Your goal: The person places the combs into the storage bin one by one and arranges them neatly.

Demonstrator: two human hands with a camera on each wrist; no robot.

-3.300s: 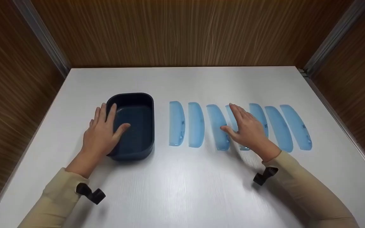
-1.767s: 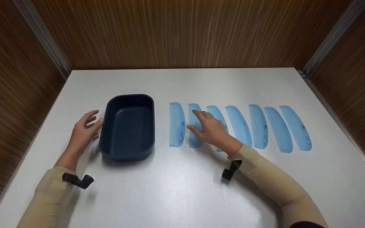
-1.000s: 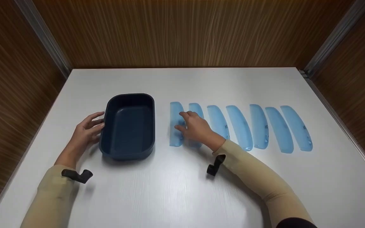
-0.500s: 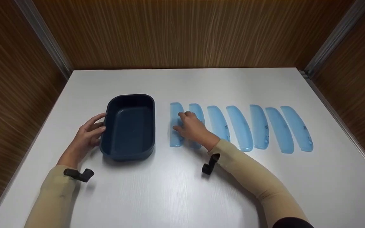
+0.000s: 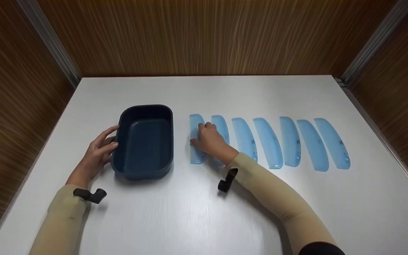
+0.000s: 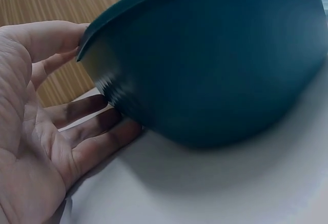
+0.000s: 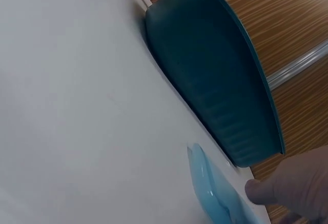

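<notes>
Nearest, the left hand (image 5: 97, 154) lay with relaxed, straight fingers against the tub's (image 5: 143, 141) left wall, while just right of the tub the right hand (image 5: 209, 140) curled its fingers onto the first blue comb (image 5: 195, 156), seemingly light, stiff and slick, best pinched at its long edges.

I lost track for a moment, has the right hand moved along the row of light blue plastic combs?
Yes. The right hand moved left along the row, from the middle combs to the leftmost light blue plastic comb, beside the dark blue plastic tub.
</notes>
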